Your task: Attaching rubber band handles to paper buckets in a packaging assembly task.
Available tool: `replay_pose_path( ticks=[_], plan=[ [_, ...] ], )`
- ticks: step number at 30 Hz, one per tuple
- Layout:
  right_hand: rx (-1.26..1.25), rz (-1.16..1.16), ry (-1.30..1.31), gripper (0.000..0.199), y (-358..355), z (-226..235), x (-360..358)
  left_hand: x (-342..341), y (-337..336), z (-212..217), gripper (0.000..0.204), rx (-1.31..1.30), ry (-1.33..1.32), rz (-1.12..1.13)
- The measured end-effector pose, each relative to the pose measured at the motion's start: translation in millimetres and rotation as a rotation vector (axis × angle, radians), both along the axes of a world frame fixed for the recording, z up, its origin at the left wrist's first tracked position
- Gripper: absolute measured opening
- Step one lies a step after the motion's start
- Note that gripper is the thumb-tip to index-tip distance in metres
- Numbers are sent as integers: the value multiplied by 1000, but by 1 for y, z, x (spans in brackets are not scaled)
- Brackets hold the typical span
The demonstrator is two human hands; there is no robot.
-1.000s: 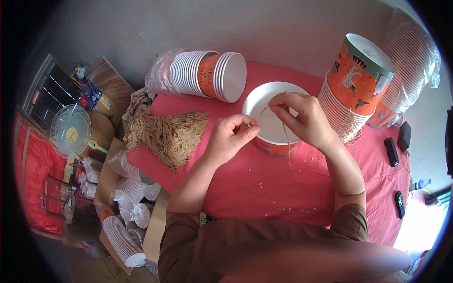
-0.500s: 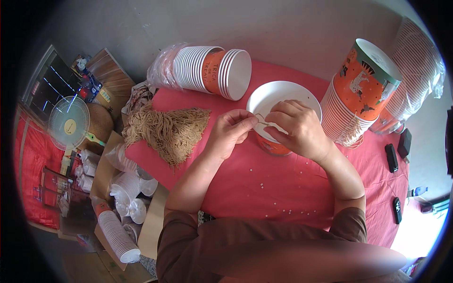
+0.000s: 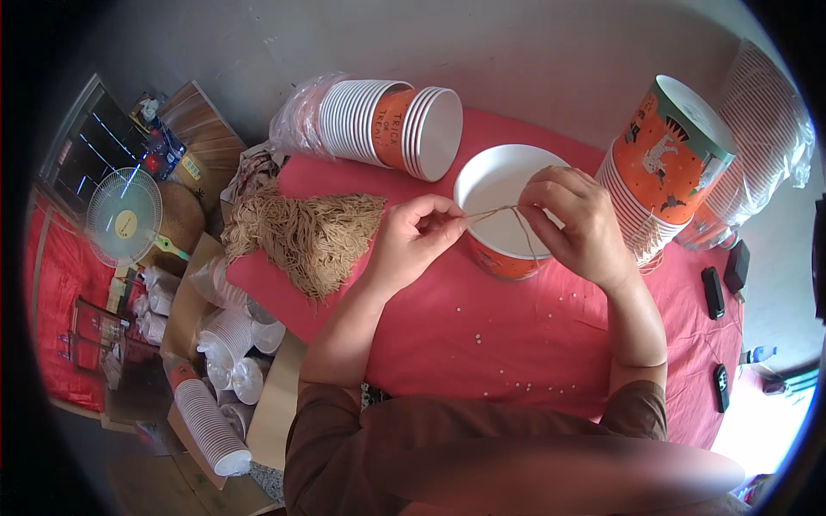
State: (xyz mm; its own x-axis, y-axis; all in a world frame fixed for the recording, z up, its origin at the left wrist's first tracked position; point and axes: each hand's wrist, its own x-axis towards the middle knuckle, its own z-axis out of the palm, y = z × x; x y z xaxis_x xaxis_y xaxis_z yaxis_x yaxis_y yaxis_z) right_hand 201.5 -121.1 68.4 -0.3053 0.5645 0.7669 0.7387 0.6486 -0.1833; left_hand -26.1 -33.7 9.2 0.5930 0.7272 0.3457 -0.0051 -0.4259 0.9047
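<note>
A thin tan string (image 3: 495, 211) is stretched between my two hands above a single paper bucket (image 3: 509, 265), white inside with an orange printed wall. My left hand (image 3: 416, 238) pinches one end between thumb and forefinger, just left of the bucket's rim. Over the rim's right side, my right hand (image 3: 578, 225) grips the string too, and a loose length hangs down past the bucket's front. To the left lies a heap of tan strings (image 3: 301, 236) of the same look.
Stacked buckets (image 3: 391, 125) lie on their side at the back; another stack (image 3: 667, 163) stands upright at right, strings draped on it. Small white bits (image 3: 503, 372) dot the red tablecloth (image 3: 447, 344). Black devices (image 3: 713, 292) lie far right. A carton (image 3: 280, 387) of plastic-wrapped cups sits left.
My hands have drawn apart, the right one moving rightward, and the string between them now shows longer and pulled out. The bucket is less covered.
</note>
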Motion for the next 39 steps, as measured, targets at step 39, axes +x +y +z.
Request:
replay_pose_path(
  ticks=[39],
  plan=[
    [-368, 159, 111, 6, 6, -15, -18, 17, -13, -6, 10, 240, -194, -54]
  ],
)
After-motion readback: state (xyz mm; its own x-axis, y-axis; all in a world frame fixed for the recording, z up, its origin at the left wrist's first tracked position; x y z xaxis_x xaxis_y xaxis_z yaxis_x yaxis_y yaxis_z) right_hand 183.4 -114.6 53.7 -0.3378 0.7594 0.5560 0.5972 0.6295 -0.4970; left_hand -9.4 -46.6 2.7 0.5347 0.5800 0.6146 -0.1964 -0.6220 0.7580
